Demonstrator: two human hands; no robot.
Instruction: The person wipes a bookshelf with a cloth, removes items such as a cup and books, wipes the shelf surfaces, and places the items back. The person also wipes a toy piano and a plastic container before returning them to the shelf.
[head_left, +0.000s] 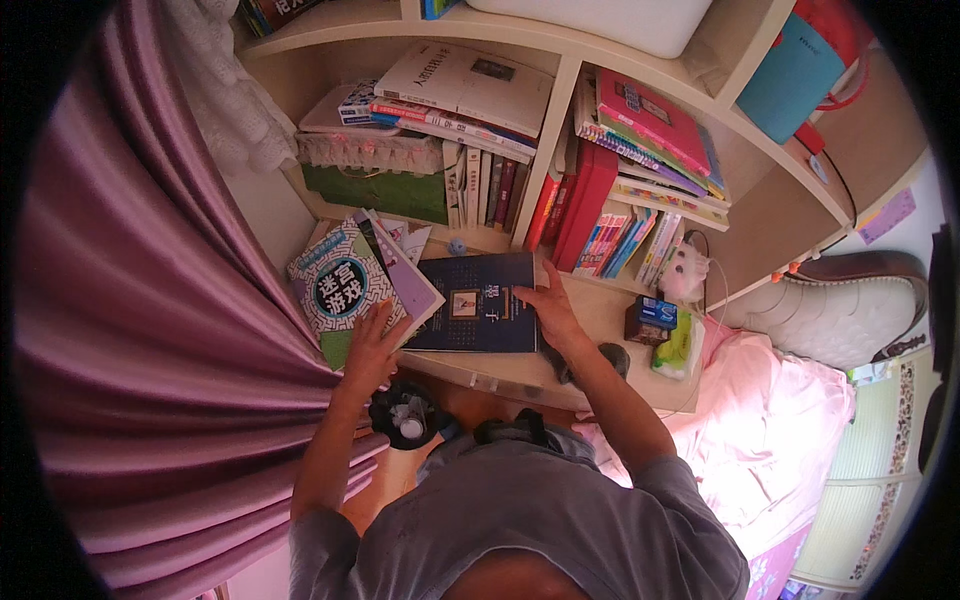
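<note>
A dark blue book (480, 304) lies cover up on the pale desk top (600, 300). My right hand (553, 306) grips its right edge, fingers on the cover and the thumb side hidden. At the left, my left hand (373, 346) rests with spread fingers on the lower right part of a maze-patterned book (341, 281); whether it grips the book cannot be told. A purple-edged book (409, 285) lies partly beneath that one and overlaps the dark book's left side. Loose papers (409, 238) show behind them.
Shelves behind hold a stack of books (465, 86), a red box file (589, 206) and a green box (375, 191). A small dark box (651, 320), a green tissue pack (677, 345) and a pink plush toy (684, 271) stand right. A purple curtain (172, 300) hangs left; below is a bin (409, 420).
</note>
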